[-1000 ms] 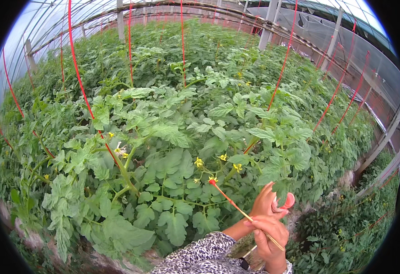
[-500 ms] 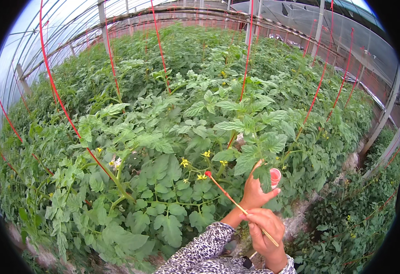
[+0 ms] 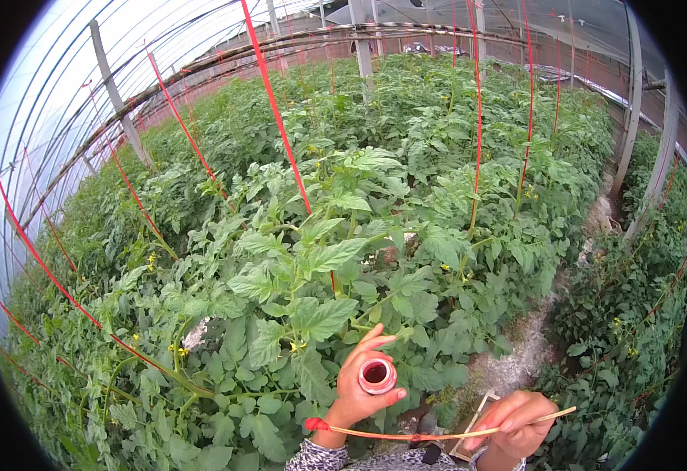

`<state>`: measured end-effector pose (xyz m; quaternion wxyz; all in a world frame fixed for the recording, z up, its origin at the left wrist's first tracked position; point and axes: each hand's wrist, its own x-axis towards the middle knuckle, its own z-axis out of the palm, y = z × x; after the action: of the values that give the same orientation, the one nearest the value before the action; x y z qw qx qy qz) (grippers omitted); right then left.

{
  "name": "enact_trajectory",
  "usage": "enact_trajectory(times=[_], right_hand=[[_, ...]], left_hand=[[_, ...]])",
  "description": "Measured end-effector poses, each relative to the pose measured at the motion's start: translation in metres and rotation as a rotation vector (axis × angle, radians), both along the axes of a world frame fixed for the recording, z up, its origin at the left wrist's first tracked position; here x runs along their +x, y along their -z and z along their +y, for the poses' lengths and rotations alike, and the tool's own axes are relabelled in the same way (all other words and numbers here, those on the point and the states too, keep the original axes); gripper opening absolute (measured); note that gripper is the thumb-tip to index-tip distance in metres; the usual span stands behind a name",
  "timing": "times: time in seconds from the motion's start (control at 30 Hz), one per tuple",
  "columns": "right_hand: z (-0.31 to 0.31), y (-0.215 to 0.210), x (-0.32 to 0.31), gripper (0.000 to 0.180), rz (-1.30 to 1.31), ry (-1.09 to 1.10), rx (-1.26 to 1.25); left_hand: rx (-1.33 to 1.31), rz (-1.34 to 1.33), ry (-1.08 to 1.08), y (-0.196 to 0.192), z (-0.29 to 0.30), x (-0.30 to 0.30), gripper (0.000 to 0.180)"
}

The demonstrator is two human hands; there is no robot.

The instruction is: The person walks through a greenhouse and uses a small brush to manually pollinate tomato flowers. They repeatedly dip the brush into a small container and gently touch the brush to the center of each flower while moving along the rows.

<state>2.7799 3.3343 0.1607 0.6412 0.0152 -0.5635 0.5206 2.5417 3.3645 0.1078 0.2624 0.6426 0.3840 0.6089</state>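
While separate hands (image 3: 354, 396) (image 3: 521, 422) grip jar (image 3: 377, 388) and stick (image 3: 445, 436) — leafy plants (image 3: 328, 255), pale path (image 3: 512, 367), greenhouse posts (image 3: 364, 67)

Soft, bright daylight comes through the clear plastic cover (image 3: 53, 102) at upper left, washed out to pale white and blue. Shadows are faint across the near leaves (image 3: 324, 318), deeper among the plants (image 3: 618, 377) at lower right. The left hand (image 3: 353, 396) and right hand (image 3: 520, 410) are fairly clear; distant rows look soft. Fisheye distortion tilts posts (image 3: 120, 93) toward the black-cornered round rim.
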Motion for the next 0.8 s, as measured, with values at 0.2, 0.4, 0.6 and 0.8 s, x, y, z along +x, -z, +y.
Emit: enact_trajectory(times=[0.2,0.4,0.6,0.8], right_hand=[[0.028,0.013,0.017,0.017,0.297,0.051,-0.092],[0.039,0.013,0.007,0.019,0.274,0.269,-0.161],[0.049,-0.004,-0.016,0.021,0.055,0.398,-0.063],[0.048,-0.013,-0.037,0.026,-0.125,0.546,0.105]], left_hand=[[0.022,-0.126,-0.037,-0.009,-0.046,-0.025,0.055],[-0.064,-0.207,-0.198,-0.032,-0.071,-0.036,0.057],[-0.114,-0.322,-0.304,-0.031,-0.081,-0.046,0.061],[-0.112,-0.379,-0.376,-0.029,-0.087,-0.052,0.062]])
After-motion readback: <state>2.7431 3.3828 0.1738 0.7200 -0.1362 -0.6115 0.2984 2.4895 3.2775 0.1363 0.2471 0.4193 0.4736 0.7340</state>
